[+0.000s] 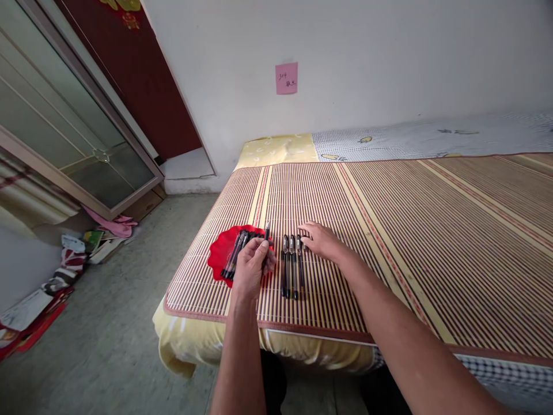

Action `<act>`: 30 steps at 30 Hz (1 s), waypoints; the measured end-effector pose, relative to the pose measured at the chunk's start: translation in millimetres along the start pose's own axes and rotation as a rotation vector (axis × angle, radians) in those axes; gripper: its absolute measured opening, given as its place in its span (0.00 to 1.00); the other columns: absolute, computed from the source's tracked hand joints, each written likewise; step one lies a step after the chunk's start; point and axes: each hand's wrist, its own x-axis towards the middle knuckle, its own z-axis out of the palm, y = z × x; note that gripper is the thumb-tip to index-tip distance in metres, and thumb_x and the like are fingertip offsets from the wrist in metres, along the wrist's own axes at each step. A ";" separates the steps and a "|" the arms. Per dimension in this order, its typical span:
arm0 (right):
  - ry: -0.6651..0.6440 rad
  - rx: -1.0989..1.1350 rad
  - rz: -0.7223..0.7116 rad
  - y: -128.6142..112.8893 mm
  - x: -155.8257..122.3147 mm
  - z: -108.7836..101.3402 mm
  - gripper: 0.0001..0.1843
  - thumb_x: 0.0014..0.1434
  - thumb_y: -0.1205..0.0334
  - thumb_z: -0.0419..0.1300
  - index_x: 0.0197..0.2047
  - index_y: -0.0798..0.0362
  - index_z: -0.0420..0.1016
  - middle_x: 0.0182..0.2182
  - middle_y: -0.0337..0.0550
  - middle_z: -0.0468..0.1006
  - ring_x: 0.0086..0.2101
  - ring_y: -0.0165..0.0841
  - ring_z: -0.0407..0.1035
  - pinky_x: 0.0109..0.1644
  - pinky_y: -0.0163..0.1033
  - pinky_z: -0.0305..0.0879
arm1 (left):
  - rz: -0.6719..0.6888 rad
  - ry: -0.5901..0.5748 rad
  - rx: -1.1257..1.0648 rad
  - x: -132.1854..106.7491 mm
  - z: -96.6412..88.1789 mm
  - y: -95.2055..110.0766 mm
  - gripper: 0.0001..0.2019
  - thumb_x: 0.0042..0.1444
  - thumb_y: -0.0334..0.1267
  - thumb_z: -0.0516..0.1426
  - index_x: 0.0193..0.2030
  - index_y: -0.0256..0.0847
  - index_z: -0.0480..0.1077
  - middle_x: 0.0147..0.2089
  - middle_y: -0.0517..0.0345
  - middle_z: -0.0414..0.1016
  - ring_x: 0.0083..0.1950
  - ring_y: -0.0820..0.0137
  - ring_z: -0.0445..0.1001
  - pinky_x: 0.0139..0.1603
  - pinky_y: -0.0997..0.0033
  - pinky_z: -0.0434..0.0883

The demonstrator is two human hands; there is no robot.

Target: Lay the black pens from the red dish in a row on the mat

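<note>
My left hand [253, 266] is closed around a black pen [266, 231] whose tip sticks up past my fingers. It hovers over the right edge of a red scalloped plate [219, 251] that holds several more black pens [235, 253]. Just right of it, three black pens [291, 266] lie side by side on the striped bamboo mat [389, 230]. My right hand [322, 241] rests flat on the mat with fingers stretched out, its fingertips touching the tops of those three pens.
The mat covers a bed with a yellow sheet [276, 148] near a white wall with a pink note [286, 78]. A glass door [73, 127] and a pile of clothes and papers [73, 253] are on the floor at left.
</note>
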 end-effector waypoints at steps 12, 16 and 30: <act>-0.092 0.042 0.053 4.2 -15.4 -10.1 0.23 0.64 0.59 0.61 0.62 0.50 0.73 0.61 0.54 0.70 0.57 0.49 0.68 0.56 0.51 0.67 | 0.016 -0.004 0.008 -0.4 0.4 0.5 0.18 0.53 0.52 0.66 0.36 0.38 0.69 0.23 0.63 0.73 0.19 0.80 0.65 0.18 0.82 0.56; -0.081 0.061 0.023 5.9 -13.7 -9.5 0.26 0.64 0.59 0.61 0.64 0.52 0.72 0.63 0.56 0.68 0.58 0.49 0.67 0.58 0.53 0.67 | 0.014 -0.017 0.013 0.4 0.0 -1.1 0.18 0.55 0.51 0.66 0.36 0.38 0.69 0.23 0.63 0.74 0.19 0.80 0.64 0.18 0.82 0.56; 0.210 0.187 -0.229 5.2 -84.8 42.3 0.19 0.66 0.69 0.59 0.59 0.53 0.76 0.49 0.53 0.77 0.48 0.44 0.74 0.52 0.53 0.74 | 0.015 -0.019 0.002 0.9 -1.6 -1.1 0.17 0.55 0.50 0.65 0.37 0.38 0.69 0.23 0.63 0.74 0.19 0.80 0.65 0.19 0.82 0.56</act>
